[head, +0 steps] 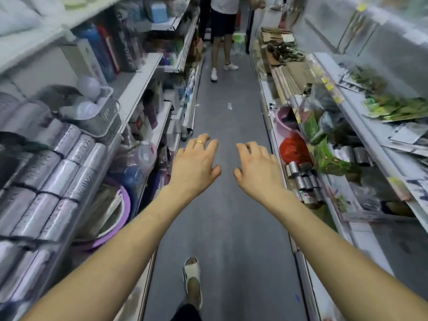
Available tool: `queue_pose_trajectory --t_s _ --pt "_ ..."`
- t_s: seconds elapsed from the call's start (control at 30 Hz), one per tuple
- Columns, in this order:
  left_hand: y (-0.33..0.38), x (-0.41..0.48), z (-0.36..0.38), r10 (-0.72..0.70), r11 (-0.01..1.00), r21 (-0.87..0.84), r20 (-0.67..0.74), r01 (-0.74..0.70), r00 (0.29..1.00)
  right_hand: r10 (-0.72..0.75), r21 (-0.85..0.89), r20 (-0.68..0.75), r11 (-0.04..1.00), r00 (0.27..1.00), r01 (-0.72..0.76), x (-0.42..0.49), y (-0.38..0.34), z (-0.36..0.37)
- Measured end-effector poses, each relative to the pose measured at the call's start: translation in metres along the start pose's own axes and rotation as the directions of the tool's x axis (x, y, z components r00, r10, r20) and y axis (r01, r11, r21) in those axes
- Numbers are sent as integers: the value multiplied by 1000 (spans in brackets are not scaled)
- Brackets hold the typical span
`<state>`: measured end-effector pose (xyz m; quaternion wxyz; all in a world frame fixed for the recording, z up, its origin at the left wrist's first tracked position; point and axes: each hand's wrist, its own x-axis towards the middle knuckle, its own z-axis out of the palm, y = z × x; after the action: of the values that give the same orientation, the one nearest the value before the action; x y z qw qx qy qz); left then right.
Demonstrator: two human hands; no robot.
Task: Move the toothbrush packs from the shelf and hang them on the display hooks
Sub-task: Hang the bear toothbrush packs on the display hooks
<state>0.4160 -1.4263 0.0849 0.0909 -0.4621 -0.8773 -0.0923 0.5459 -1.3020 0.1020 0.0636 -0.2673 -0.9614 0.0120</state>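
Head view, looking down a narrow shop aisle; side shelves motion-blurred. Both bare arms reach forward over the grey floor (222, 216). Left hand (196, 163) palm down, fingers spread and relaxed, gold ring (199, 142) on one finger, nothing held. Right hand (257, 167) the same: palm down, fingers loose, grasping nothing. Hands near each other, not touching, both over the middle of the aisle and apart from either shelf edge. Left shelving: white shelf rim (141, 89) runs alongside the aisle; grey basket (104, 119) of light bulbs (89, 85) on it, silver wrapped rolls (58, 172) stacked below, purple basin (125, 205) jutting toward the walkway. Right shelving: long white shelf lip (361, 117), green packets (393, 107) lying on top, red bag (293, 148) and pink basin (283, 121) lower down at the aisle edge. Open floor strip between the two shelf runs, with the wearer's sandalled foot (192, 279) on it. Another person (223, 24) stands at the far end, filling most of the gap. Toothbrush packs: cannot tell where among the blurred goods.
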Motion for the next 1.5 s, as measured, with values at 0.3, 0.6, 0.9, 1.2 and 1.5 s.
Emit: queue_pose_trajectory --t_s 0.3,0.6,0.9,1.2,1.5 --pt "-79 239 43 127 991 -60 49 -124 991 149 17 42 989 988 -150 230 19 20" --pt "-96 467 109 269 962 -63 61 -265 961 240 38 36 970 970 -241 432 93 54" --pt "-69 684 162 375 925 -97 66 -368 925 362 20 9 932 932 -362 610 210 65" --pt "8 893 235 664 742 -189 74 -643 744 638 10 -44 770 769 -638 723 334 90" --pt "92 1039 276 873 479 -331 79 -813 482 901 58 -54 434 431 -899 782 412 88"
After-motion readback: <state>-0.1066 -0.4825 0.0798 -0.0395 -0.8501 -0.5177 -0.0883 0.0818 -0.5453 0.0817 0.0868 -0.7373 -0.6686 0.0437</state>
